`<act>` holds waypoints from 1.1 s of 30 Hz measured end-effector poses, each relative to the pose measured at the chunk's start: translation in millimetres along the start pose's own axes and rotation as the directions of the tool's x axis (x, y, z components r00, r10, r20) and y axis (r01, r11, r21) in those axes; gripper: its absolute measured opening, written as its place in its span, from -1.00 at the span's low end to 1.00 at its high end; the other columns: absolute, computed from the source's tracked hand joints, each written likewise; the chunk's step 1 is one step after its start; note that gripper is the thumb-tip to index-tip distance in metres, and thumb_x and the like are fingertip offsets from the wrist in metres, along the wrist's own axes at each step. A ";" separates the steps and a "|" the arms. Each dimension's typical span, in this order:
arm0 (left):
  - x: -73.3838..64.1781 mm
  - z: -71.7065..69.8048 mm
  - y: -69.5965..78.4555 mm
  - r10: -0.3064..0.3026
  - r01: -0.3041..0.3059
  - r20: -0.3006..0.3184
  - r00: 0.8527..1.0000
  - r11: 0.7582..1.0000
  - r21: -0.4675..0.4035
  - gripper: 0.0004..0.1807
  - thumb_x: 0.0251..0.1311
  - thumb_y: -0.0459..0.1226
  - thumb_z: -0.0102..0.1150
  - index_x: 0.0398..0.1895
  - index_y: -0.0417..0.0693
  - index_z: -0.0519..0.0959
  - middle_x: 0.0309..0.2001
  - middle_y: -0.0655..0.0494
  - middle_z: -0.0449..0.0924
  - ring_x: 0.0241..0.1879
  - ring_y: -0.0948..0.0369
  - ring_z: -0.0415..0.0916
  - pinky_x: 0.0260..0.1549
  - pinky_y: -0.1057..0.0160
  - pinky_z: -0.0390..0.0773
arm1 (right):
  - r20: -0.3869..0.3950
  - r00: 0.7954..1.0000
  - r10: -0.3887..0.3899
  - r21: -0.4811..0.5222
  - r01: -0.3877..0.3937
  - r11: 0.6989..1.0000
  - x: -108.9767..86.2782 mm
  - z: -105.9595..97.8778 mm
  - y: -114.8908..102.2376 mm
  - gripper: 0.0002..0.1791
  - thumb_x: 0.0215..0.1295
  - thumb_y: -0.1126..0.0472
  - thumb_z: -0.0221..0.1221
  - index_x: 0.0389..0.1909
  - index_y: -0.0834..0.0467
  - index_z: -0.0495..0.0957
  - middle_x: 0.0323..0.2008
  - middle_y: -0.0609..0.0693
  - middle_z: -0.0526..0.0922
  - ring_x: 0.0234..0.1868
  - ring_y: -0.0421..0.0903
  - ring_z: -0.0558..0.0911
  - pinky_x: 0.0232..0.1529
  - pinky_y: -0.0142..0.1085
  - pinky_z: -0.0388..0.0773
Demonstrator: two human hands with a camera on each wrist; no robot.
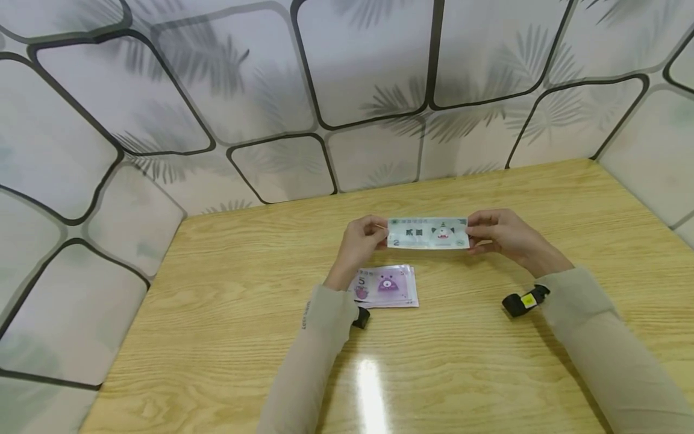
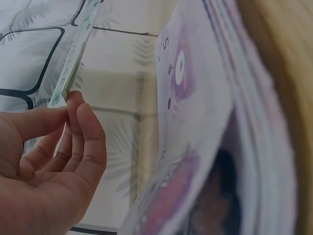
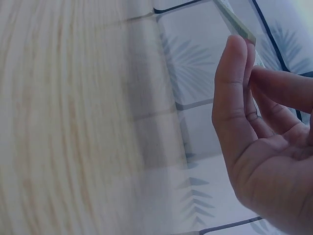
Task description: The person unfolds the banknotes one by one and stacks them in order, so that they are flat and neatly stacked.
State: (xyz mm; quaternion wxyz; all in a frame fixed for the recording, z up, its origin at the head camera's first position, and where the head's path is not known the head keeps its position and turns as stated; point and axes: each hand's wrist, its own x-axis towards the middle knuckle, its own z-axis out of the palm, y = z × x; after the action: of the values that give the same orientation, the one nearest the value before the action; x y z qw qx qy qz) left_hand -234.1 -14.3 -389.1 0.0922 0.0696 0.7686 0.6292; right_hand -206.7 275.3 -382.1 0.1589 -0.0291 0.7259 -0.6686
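Observation:
A pale green play banknote (image 1: 427, 234), printed with a 2 and a small monster, is stretched flat between both hands above the table. My left hand (image 1: 359, 244) pinches its left end between thumb and fingers. At the other end, my right hand (image 1: 505, 236) pinches the short edge the same way. Below the left wrist lies a stack of purple play banknotes (image 1: 398, 288), the top one marked 5, partly covered by the sleeve. Close up in the left wrist view, the stack (image 2: 195, 83) shows several layered edges. The right wrist view catches only a sliver of the green note (image 3: 237, 22).
The wooden table (image 1: 228, 337) reaches back to a wall covering (image 1: 374, 54) with dark outlined shapes and leaf prints. A black wrist strap (image 1: 525, 301) with a yellow label sits on the right wrist, and another black strap (image 1: 361, 317) shows under the left sleeve.

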 end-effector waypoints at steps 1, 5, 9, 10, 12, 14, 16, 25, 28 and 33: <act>-0.6 -0.7 -0.2 0.002 -0.002 0.003 1.000 1.000 -0.002 -0.83 0.40 -0.50 0.12 -0.02 -0.37 0.60 -0.31 -0.03 0.60 -0.38 0.20 0.55 -0.16 0.18 0.70 | 0.001 1.000 -0.001 0.000 0.001 1.000 -0.2 0.3 -0.4 -0.88 0.53 0.43 0.02 -0.16 0.28 0.54 -0.28 0.07 0.57 -0.33 -0.15 0.63 -0.21 -0.23 0.72; -3.9 -3.8 -0.9 0.012 -0.012 0.010 1.000 1.000 -0.005 -0.83 0.39 -0.50 0.12 -0.02 -0.38 0.60 -0.30 -0.02 0.59 -0.34 0.17 0.57 -0.16 0.20 0.70 | 0.013 1.000 -0.008 0.001 0.008 1.000 -1.1 1.8 -1.7 -0.86 0.52 0.44 0.01 -0.17 0.27 0.54 -0.27 0.07 0.57 -0.33 -0.15 0.63 -0.22 -0.25 0.72; -7.6 -6.8 -0.9 0.024 -0.024 0.010 1.000 1.000 -0.007 -0.83 0.38 -0.51 0.13 -0.03 -0.41 0.59 -0.28 -0.05 0.60 -0.35 0.18 0.57 -0.16 0.19 0.70 | 0.031 0.999 -0.024 0.013 0.024 1.000 -2.0 5.2 -3.3 -0.87 0.52 0.46 0.02 -0.16 0.29 0.54 -0.28 0.07 0.58 -0.33 -0.15 0.63 -0.25 -0.26 0.72; -8.5 -7.5 -1.0 0.026 -0.026 0.009 1.000 1.000 -0.008 -0.83 0.38 -0.51 0.13 -0.03 -0.41 0.59 -0.27 -0.05 0.61 -0.36 0.20 0.56 -0.16 0.19 0.70 | 0.033 0.999 -0.025 0.015 0.025 1.000 -2.4 6.1 -3.8 -0.87 0.52 0.46 0.02 -0.16 0.29 0.54 -0.28 0.06 0.59 -0.33 -0.15 0.63 -0.25 -0.26 0.72; -10.0 -8.7 -1.2 0.034 -0.034 0.009 0.999 0.999 -0.007 -0.83 0.38 -0.51 0.13 -0.03 -0.41 0.60 -0.26 -0.06 0.61 -0.37 0.21 0.56 -0.15 0.17 0.70 | 0.037 0.999 -0.031 0.015 0.030 0.999 -3.1 7.9 -4.9 -0.89 0.51 0.47 0.02 -0.15 0.32 0.53 -0.27 0.06 0.59 -0.33 -0.16 0.63 -0.26 -0.27 0.71; -11.3 -9.8 -1.5 0.042 -0.042 0.010 0.999 0.999 -0.009 -0.83 0.39 -0.50 0.13 -0.03 -0.40 0.60 -0.26 -0.06 0.61 -0.38 0.22 0.56 -0.14 0.16 0.70 | 0.037 0.999 -0.034 0.013 0.034 0.999 -3.8 9.3 -5.5 -0.89 0.51 0.47 0.01 -0.15 0.32 0.52 -0.26 0.05 0.59 -0.33 -0.16 0.63 -0.26 -0.27 0.71; -12.2 -10.7 -1.8 0.049 -0.049 0.010 0.999 0.999 -0.012 -0.83 0.38 -0.51 0.13 -0.03 -0.40 0.60 -0.27 -0.06 0.62 -0.39 0.23 0.56 -0.15 0.17 0.70 | 0.037 0.999 -0.033 0.001 0.033 0.999 -4.3 10.4 -6.0 -0.90 0.51 0.47 0.01 -0.13 0.34 0.51 -0.25 0.05 0.59 -0.33 -0.16 0.63 -0.26 -0.28 0.71; -20.4 -16.2 -1.6 0.065 -0.064 0.030 0.997 0.998 -0.021 -0.82 0.38 -0.52 0.13 -0.02 -0.40 0.58 -0.27 -0.06 0.61 -0.39 0.24 0.56 -0.13 0.13 0.70 | 0.056 0.997 -0.052 -0.009 0.052 0.999 -5.7 14.1 -4.9 -0.91 0.51 0.47 0.01 -0.14 0.34 0.49 -0.26 0.06 0.59 -0.32 -0.15 0.63 -0.26 -0.27 0.71; -24.1 -18.1 -0.8 0.070 -0.069 0.037 0.997 0.997 -0.024 -0.83 0.39 -0.52 0.12 -0.02 -0.39 0.58 -0.27 -0.07 0.62 -0.39 0.23 0.57 -0.12 0.11 0.70 | 0.063 0.996 -0.069 -0.016 0.070 0.997 -6.8 14.9 -4.8 -0.91 0.51 0.47 0.01 -0.15 0.33 0.50 -0.28 0.06 0.59 -0.32 -0.15 0.64 -0.25 -0.25 0.72; -28.4 -21.3 -0.3 0.070 -0.069 0.041 0.997 0.997 -0.033 -0.83 0.38 -0.52 0.12 -0.02 -0.40 0.58 -0.24 -0.09 0.62 -0.38 0.24 0.58 -0.09 0.07 0.69 | 0.074 0.994 -0.082 -0.018 0.083 0.996 -8.0 17.2 -6.0 -0.90 0.50 0.47 0.02 -0.15 0.33 0.51 -0.27 0.07 0.59 -0.31 -0.14 0.64 -0.23 -0.24 0.72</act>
State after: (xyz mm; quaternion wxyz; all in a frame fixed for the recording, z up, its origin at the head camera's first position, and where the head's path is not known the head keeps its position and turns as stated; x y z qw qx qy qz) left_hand -211.4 -41.1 -383.8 0.0876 0.1080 0.7536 0.6424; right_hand -195.6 260.2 -375.6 0.1573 -0.0851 0.7248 -0.6653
